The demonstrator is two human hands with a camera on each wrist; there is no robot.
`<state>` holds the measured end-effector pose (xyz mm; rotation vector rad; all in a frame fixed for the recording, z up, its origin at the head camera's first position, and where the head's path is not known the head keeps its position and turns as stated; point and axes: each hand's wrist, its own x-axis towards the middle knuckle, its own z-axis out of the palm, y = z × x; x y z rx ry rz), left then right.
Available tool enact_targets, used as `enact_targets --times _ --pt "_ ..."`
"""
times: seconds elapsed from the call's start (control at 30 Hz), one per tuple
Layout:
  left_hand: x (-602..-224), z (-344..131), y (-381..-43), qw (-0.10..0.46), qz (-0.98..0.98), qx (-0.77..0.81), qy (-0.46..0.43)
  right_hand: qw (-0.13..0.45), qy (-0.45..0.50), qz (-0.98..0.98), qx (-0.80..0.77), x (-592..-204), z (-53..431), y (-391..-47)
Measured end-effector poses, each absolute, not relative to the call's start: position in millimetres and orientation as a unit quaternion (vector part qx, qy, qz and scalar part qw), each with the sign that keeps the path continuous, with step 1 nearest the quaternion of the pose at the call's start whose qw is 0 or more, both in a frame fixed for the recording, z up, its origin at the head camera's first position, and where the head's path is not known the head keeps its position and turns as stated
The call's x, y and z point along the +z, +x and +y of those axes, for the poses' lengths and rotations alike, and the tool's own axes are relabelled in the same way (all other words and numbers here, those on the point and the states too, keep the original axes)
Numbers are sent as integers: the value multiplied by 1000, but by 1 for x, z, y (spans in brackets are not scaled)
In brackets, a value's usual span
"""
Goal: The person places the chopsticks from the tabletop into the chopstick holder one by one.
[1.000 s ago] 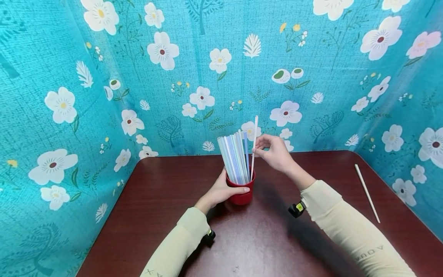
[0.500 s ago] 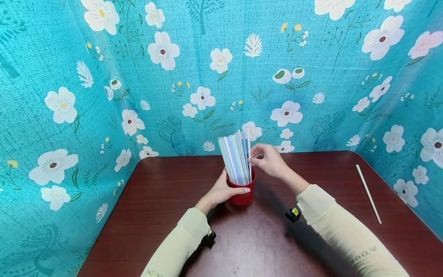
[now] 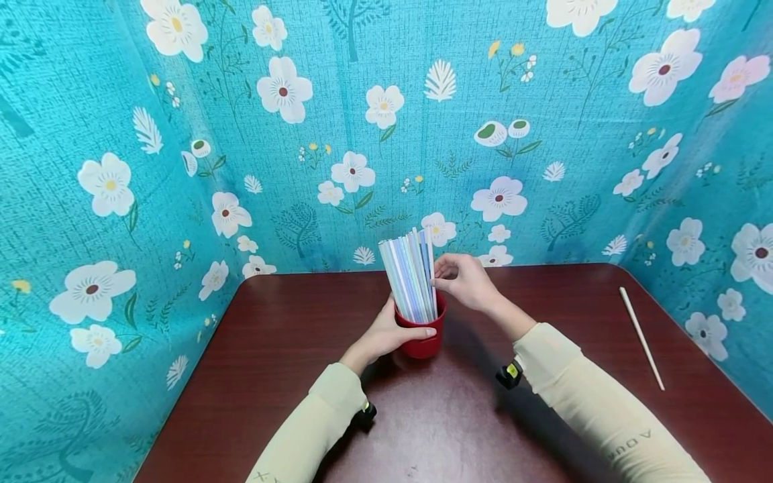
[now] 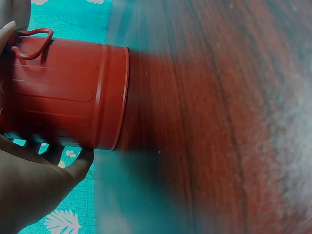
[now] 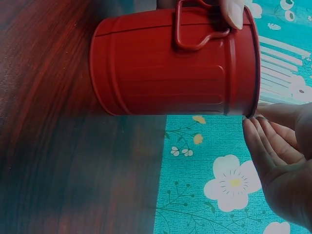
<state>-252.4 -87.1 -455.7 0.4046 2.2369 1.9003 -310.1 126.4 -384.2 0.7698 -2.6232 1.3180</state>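
Observation:
In the head view a red metal cup (image 3: pixel 421 347) with a small wire handle (image 4: pixel 36 45) stands on the table, filled with a leaning bundle of pastel straws (image 3: pixel 408 278). My left hand (image 3: pixel 386 331) grips the cup near its rim, thumb across the front and fingers round the far side. At the bundle's right edge, my right hand (image 3: pixel 464 279) pinches a white straw (image 3: pixel 431 253) that stands in the cup. The right wrist view has those fingertips right at the cup's rim; the straw's lower end is hidden inside.
A single off-white straw (image 3: pixel 641 339) lies on the dark red wooden table (image 3: pixel 290 335) at the right. Teal floral cloth (image 3: pixel 386 168) hangs behind and along both sides of the table.
My right hand has moved down and left, lowering the white straw into the cup until its top is about level with the others. My left hand has stayed on the cup.

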Motion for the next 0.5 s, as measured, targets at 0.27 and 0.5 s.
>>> enact_targets --times 0.27,0.5 --pt "-456 -86 -254 83 751 639 147 49 252 -868 424 -393 129 -311" --pt "-458 -86 -255 79 747 642 151 39 249 -870 424 -394 131 -311"
